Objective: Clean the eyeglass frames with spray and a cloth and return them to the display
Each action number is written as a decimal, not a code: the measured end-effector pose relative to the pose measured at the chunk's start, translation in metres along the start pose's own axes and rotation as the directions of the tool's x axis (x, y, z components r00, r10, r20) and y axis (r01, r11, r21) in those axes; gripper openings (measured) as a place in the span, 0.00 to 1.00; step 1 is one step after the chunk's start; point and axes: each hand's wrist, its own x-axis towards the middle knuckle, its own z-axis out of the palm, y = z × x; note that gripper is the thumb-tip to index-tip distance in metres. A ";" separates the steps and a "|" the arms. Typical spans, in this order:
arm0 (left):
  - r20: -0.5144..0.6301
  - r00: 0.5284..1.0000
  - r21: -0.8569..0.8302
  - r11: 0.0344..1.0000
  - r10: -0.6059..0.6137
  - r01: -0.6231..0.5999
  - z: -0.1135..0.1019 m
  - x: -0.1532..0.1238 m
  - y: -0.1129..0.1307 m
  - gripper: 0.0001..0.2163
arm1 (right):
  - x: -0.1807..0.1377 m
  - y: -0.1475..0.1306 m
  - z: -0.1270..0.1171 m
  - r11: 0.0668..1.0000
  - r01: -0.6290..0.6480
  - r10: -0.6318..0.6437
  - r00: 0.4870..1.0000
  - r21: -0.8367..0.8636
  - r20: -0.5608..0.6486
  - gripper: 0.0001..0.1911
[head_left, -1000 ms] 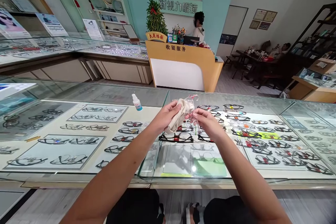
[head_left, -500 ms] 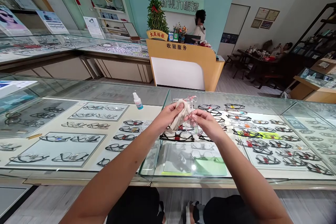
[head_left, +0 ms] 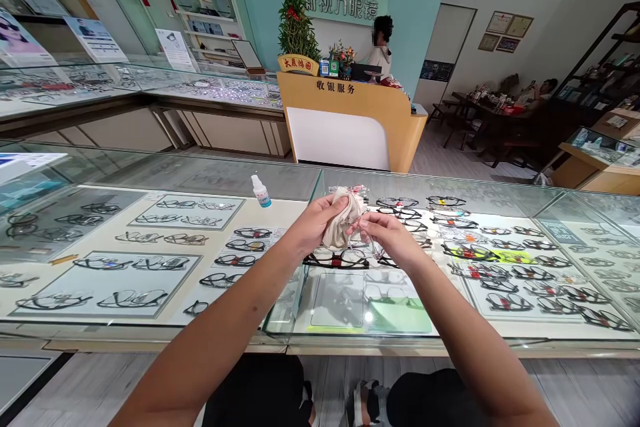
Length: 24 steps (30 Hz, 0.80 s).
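Above the glass showcase, my left hand (head_left: 316,220) is closed around a bunched cream cloth (head_left: 341,221), thumb on top. My right hand (head_left: 387,233) pinches a thin, clear-looking pair of glasses (head_left: 369,248) at the cloth's right edge. Part of the glasses is hidden by the cloth and fingers, so I cannot tell which part the cloth covers. Both hands are close together and nearly touch. A white spray bottle with a blue label (head_left: 261,192) stands upright on the glass, to the left of my left hand.
Below the hands, the glass showcase (head_left: 300,340) holds rows of spectacle frames, including a black pair (head_left: 336,259). Across the aisle stands a wooden cashier counter (head_left: 345,95) with a person (head_left: 381,53) behind it. Another showcase (head_left: 220,97) runs along the left.
The cloth has been turned and now hangs more rounded in my left hand. My right fingers have shifted slightly left, and the glasses have tilted. The bottle stays in place.
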 end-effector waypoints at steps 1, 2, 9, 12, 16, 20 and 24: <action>0.003 1.000 -0.009 1.000 0.000 0.000 0.000 0.000 0.001 0.21 | 0.000 0.000 0.000 1.000 -0.002 0.002 1.000 -0.004 -0.002 0.12; 0.008 1.000 -0.018 1.000 -0.005 0.005 0.000 0.001 0.001 0.21 | 0.000 0.001 0.000 1.000 -0.005 0.005 1.000 -0.006 -0.005 0.12; 0.048 0.999 -0.045 0.999 -0.020 0.022 -0.003 -0.001 0.004 0.23 | -0.002 -0.004 0.001 0.999 -0.019 0.020 0.999 0.037 -0.032 0.12; 0.054 0.998 -0.012 1.000 -0.013 0.014 -0.002 -0.003 0.007 0.21 | -0.001 -0.005 0.001 0.999 -0.010 0.011 0.999 0.033 -0.034 0.12; 0.058 0.998 0.052 0.999 0.010 -0.013 -0.001 -0.002 0.005 0.23 | -0.001 -0.003 0.000 1.000 0.003 -0.003 0.999 0.021 -0.033 0.13; 0.044 0.999 0.042 0.999 0.025 -0.027 -0.001 -0.001 -0.002 0.26 | -0.001 -0.003 0.001 1.000 -0.002 0.002 1.000 0.015 -0.031 0.14; 0.031 0.999 0.032 0.999 0.040 -0.041 0.000 -0.001 -0.005 0.27 | -0.001 -0.005 0.004 1.000 -0.011 0.012 0.999 0.021 -0.036 0.15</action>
